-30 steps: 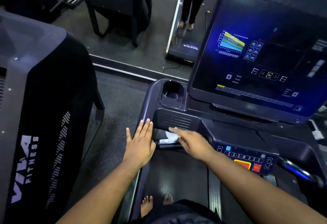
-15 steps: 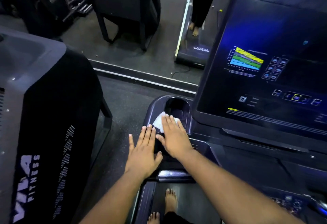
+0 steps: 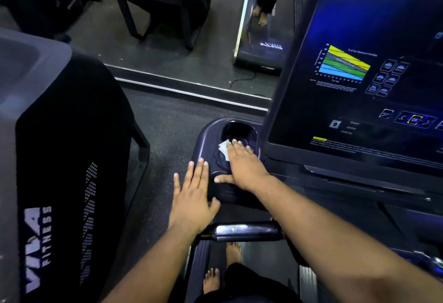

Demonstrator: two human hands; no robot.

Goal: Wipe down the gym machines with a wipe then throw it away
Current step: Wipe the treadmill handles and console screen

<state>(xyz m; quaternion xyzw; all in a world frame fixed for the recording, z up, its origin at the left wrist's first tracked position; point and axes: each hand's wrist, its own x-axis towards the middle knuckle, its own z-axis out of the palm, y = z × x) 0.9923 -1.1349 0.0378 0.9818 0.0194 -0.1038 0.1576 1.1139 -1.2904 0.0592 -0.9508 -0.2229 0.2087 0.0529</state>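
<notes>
Wipe (image 3: pixel 224 149) crumpled — under right hand (image 3: pixel 242 166), cupholder (image 3: pixel 239 132)

Two bare hands are showing: one left hand (image 3: pixel 194 197) and one right hand (image 3: pixel 242 166). One crumpled white wipe (image 3: pixel 224 149) is lying under the right fingers. One dark oval cup holder (image 3: pixel 236 135), one large dark display panel (image 3: pixel 359 75) and one glossy black handlebar (image 3: pixel 247 230) are appearing. Two bare feet (image 3: pixel 212 278) are standing below. One black machine housing with white lettering (image 3: pixel 62 159) is sitting at the left.
</notes>
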